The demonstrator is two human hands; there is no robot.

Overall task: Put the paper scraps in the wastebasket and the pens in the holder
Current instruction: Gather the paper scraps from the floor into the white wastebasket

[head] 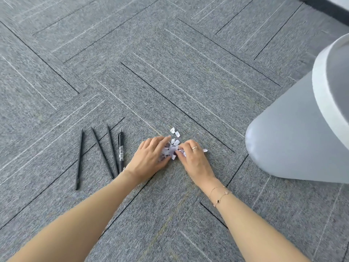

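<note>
A small heap of white paper scraps (172, 146) lies on the grey carpet in the middle of the view. My left hand (151, 156) cups the heap from the left, and my right hand (190, 156) presses in from the right, fingers curled onto the scraps. A few loose scraps lie just beyond the fingertips. Several black pens (101, 155) lie side by side on the carpet to the left of my left hand. The grey wastebasket (294, 133) with a white rim stands at the right edge. No pen holder is in sight.
Grey carpet tiles (170, 63) with dark and light lines cover the floor. A dark baseboard (328, 8) runs along the top right corner.
</note>
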